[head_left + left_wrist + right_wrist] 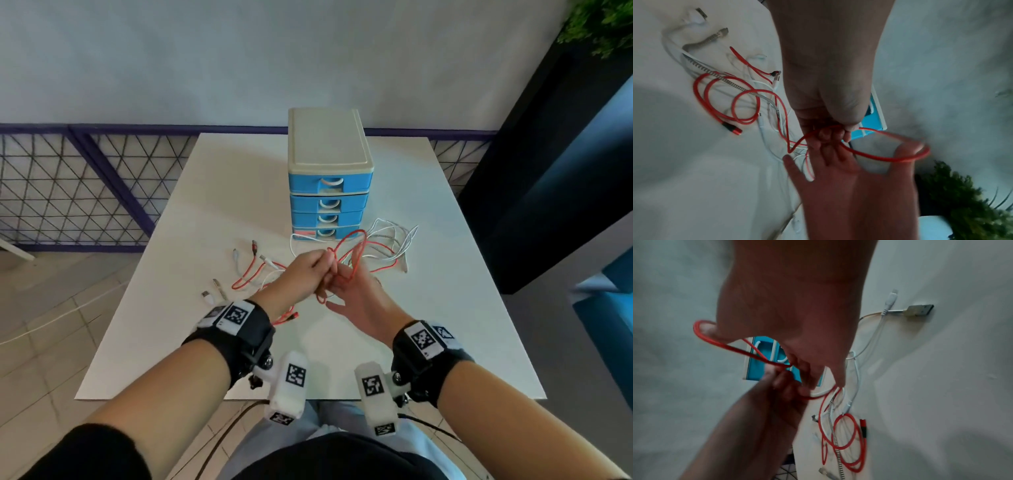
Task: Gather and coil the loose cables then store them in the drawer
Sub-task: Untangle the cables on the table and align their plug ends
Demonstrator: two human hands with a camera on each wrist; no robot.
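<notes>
Coiling step, red cable. My left hand (310,270) has its fingers curled and pinching the red cable (349,250) at a crossing point, held up off the surface (428,308) just in front of the drawer unit (329,178). My right hand (356,298) is spread, fingers straight and fanned, palm toward the left; in the left wrist view the loop runs out from the left pinch and round the right thumb (908,151), so the right hand is acting as a former, not gripping.

Key relation: the loop's plane stands roughly upright between the two hands, its long axis running from the left pinch out and away to the right, toward the drawers. The slack tail of the same cable drops from the left hand down and back to the left, where it lies in turns on the surface with its red plug (731,129) near the surface's near-left area. So feed comes from the left side; the left hand is the nearer one to the slack.

White cables (394,236) and a braided cable (719,76) lie tangled under and beside the red one, to the right of the drawer unit's base and across to the left, with loose plugs (210,294) at the left.

All four drawers look closed. Judgement: early in the task; nothing stored yet. Risk: the red tail crosses the braided cable and may drag it along
</notes>
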